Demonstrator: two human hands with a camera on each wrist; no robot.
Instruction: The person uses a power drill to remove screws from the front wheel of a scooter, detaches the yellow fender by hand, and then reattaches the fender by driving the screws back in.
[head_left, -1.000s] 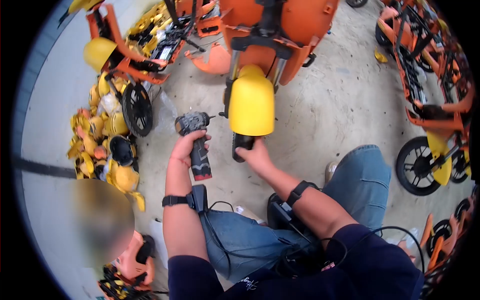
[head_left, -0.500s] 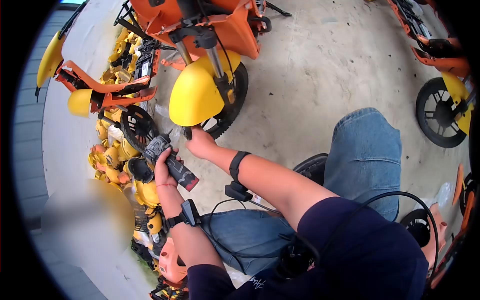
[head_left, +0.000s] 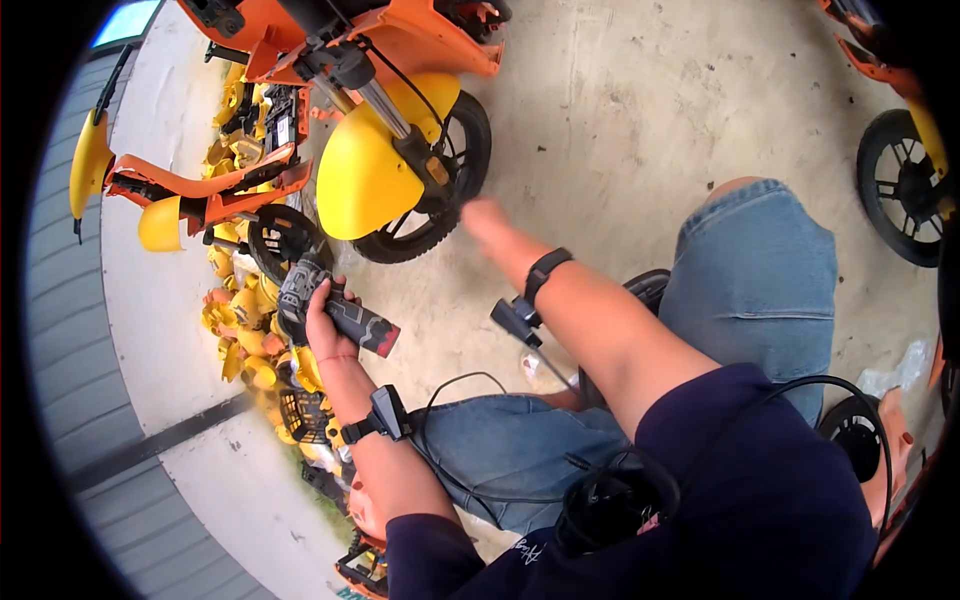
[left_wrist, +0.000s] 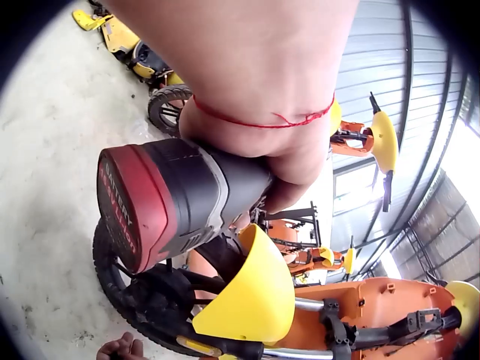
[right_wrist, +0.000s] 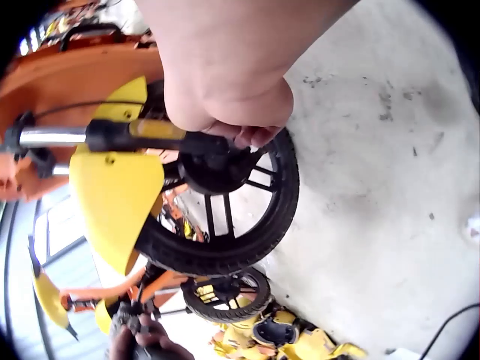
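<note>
A grey and black cordless drill (head_left: 362, 322) with a red-ended battery is gripped in my left hand (head_left: 322, 322), pointing up and left. In the left wrist view its battery (left_wrist: 139, 202) is close to the camera. Ahead stands an orange scooter with a yellow front fender (head_left: 362, 178) over its black front wheel (head_left: 478, 140). My right hand (head_left: 487, 222), blurred, is just beside that wheel. From the right wrist, its bent fingers (right_wrist: 247, 136) overlap the wheel hub (right_wrist: 214, 176) at the fork's lower end; I cannot tell whether they hold anything.
Left of the drill, a second orange scooter frame (head_left: 215, 190) stands before a heap of yellow parts (head_left: 245, 325). Another scooter's wheel (head_left: 905, 190) shows at the right. A black cable (head_left: 860, 420) loops by my right side, near my bent knee (head_left: 765, 230).
My right hand has left the tyre under the fender and moved right, to the wheel's side. The scooter appears farther left and turned. My left hand keeps hold of the drill.
</note>
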